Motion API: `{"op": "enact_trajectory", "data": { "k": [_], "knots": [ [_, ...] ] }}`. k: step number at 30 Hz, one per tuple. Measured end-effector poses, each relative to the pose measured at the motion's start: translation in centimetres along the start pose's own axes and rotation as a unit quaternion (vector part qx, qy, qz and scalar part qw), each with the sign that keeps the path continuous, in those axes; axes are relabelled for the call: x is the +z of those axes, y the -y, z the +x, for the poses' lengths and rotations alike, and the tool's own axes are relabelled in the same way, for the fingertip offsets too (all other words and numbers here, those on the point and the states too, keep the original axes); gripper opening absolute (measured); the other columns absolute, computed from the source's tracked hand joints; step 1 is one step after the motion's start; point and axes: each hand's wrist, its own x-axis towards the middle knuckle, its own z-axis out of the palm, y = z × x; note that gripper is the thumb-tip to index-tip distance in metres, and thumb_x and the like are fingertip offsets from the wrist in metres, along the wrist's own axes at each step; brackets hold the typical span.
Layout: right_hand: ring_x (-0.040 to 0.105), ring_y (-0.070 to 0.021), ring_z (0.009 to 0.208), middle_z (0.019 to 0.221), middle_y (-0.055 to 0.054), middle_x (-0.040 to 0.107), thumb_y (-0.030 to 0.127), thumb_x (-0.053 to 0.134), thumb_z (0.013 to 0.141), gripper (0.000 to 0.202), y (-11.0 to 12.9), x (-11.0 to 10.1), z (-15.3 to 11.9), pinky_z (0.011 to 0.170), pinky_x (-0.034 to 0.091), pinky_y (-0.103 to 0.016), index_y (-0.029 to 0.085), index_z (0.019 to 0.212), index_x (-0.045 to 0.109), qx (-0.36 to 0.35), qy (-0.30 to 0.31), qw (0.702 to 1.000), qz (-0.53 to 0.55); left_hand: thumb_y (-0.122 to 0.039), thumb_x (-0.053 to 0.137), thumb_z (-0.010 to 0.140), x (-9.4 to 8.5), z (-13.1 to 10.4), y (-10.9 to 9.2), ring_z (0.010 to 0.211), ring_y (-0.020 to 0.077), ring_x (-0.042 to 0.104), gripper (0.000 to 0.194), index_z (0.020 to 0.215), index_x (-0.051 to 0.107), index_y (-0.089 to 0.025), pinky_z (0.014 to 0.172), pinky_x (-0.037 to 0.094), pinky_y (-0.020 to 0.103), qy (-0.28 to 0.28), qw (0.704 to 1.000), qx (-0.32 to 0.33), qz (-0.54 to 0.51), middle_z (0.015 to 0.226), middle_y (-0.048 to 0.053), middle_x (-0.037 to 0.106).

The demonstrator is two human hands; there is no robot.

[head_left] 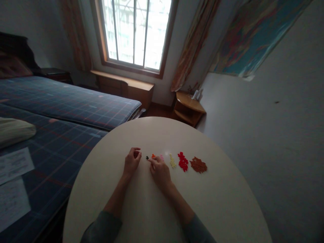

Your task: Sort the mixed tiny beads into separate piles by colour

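My left hand (132,160) hovers over or rests on the round table, fingers curled in and thumb close to the fingertips. Whatever it might hold is hidden. To its right, my right hand (161,171) reaches left with fingers bent together. Its fingertips are at a few tiny black pieces (147,158); whether one is pinched is too small to see. Just beyond that hand lie small orange pieces (153,156) and pink pieces (162,157), partly covered by it. Further right are pale yellow pieces (172,161), a pile of red pieces (183,162) and a larger pile of brown pieces (198,165).
The round cream table (152,216) fills the foreground. A bed (63,101) with a plaid cover stands at left, with paper sheets (15,165) on it. Behind are a low wooden desk (139,88), a window (136,33) and a corner shelf (189,103). A wall runs along the right.
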Motion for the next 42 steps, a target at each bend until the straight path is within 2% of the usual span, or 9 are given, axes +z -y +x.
{"op": "enact_trajectory", "data": {
  "k": [6, 12, 14, 18, 22, 28, 34, 37, 42],
  "knots": [
    [0.052, -0.0112, 0.055, 0.075, -0.004, 0.059, 0.018, 0.041, 0.077, 0.021, -5.4, -2.4, -3.6, 0.058, 0.043, -0.023, 0.016, 0.082, 0.062, 0.048, -0.133, 0.985, 0.103, -0.027, 0.048, 0.071, 0.1, -0.4, -0.4, 0.064, 0.0153, 0.061, 0.013, 0.075, 0.055, -0.017, 0.061, 0.049, 0.027, 0.038, 0.998, 0.036, 0.025, 0.068, 0.002, 0.061],
    [0.053, -0.0127, 0.055, 0.071, -0.003, 0.060, 0.029, 0.042, 0.076, 0.023, -10.6, -5.0, -8.8, 0.053, 0.043, -0.023, 0.016, 0.080, 0.060, 0.142, -0.206, 0.958, 0.140, -0.022, 0.050, 0.068, 0.4, -0.7, -0.2, 0.061, 0.0133, 0.058, 0.008, 0.074, 0.055, -0.018, 0.060, 0.049, 0.026, 0.080, 0.993, 0.084, 0.037, 0.071, 0.001, 0.058],
    [0.053, -0.0134, 0.056, 0.071, -0.003, 0.061, 0.030, 0.041, 0.075, 0.024, -11.4, -5.4, -9.5, 0.055, 0.043, -0.024, 0.016, 0.081, 0.060, 0.164, -0.197, 0.956, 0.140, -0.019, 0.050, 0.067, 0.4, -0.8, -0.1, 0.059, 0.0131, 0.058, 0.008, 0.074, 0.053, -0.017, 0.060, 0.049, 0.026, 0.080, 0.990, 0.100, 0.056, 0.070, 0.001, 0.057],
    [0.055, -0.0145, 0.063, 0.077, -0.005, 0.062, 0.025, 0.040, 0.075, 0.024, -11.4, -5.1, -9.4, 0.062, 0.044, -0.025, 0.017, 0.085, 0.061, 0.159, -0.145, 0.969, 0.120, -0.020, 0.049, 0.070, 0.3, -1.7, -0.3, 0.060, 0.0125, 0.057, 0.004, 0.072, 0.051, -0.018, 0.058, 0.048, 0.025, 0.082, 0.985, 0.130, 0.080, 0.071, 0.001, 0.056],
    [0.055, -0.0154, 0.070, 0.081, -0.005, 0.061, 0.019, 0.042, 0.075, 0.023, -10.8, -4.9, -9.2, 0.068, 0.042, -0.026, 0.018, 0.087, 0.062, 0.121, -0.097, 0.984, 0.083, -0.020, 0.047, 0.074, 0.4, -3.7, -1.1, 0.056, 0.0105, 0.055, 0.007, 0.069, 0.052, -0.018, 0.056, 0.045, 0.022, 0.138, 0.971, 0.145, 0.133, 0.069, 0.000, 0.056],
    [0.055, -0.0138, 0.070, 0.083, -0.004, 0.059, 0.018, 0.043, 0.078, 0.022, -10.7, -4.9, -9.2, 0.068, 0.041, -0.024, 0.019, 0.086, 0.063, 0.127, -0.079, 0.987, 0.058, -0.026, 0.052, 0.075, 0.3, -6.2, -2.0, 0.059, 0.0106, 0.055, 0.010, 0.071, 0.058, -0.018, 0.057, 0.045, 0.021, 0.201, 0.952, 0.174, 0.152, 0.072, 0.000, 0.057],
    [0.054, -0.0121, 0.068, 0.082, -0.002, 0.059, 0.019, 0.044, 0.079, 0.021, -10.6, -4.7, -9.2, 0.064, 0.039, -0.021, 0.021, 0.084, 0.064, 0.123, -0.079, 0.989, 0.040, -0.020, 0.050, 0.076, 0.7, -6.6, -1.5, 0.070, 0.0136, 0.057, 0.011, 0.076, 0.061, -0.019, 0.066, 0.046, 0.024, 0.228, 0.938, 0.216, 0.149, 0.076, 0.003, 0.059],
    [0.054, -0.0118, 0.066, 0.081, -0.002, 0.059, 0.019, 0.045, 0.079, 0.020, -10.5, -4.7, -9.2, 0.064, 0.039, -0.021, 0.021, 0.083, 0.064, 0.125, -0.075, 0.989, 0.036, -0.019, 0.049, 0.076, 0.6, -6.1, -1.0, 0.067, 0.0125, 0.057, 0.013, 0.076, 0.061, -0.018, 0.063, 0.046, 0.022, 0.209, 0.944, 0.205, 0.151, 0.076, 0.003, 0.059],
    [0.054, -0.0115, 0.067, 0.083, -0.002, 0.059, 0.019, 0.045, 0.079, 0.020, -10.5, -4.6, -9.2, 0.063, 0.038, -0.021, 0.021, 0.084, 0.064, 0.126, -0.075, 0.989, 0.030, -0.023, 0.051, 0.074, 0.2, -4.8, -0.6, 0.059, 0.0123, 0.056, 0.010, 0.072, 0.059, -0.018, 0.059, 0.047, 0.023, 0.123, 0.962, 0.177, 0.169, 0.069, 0.001, 0.058]
  ]
}}
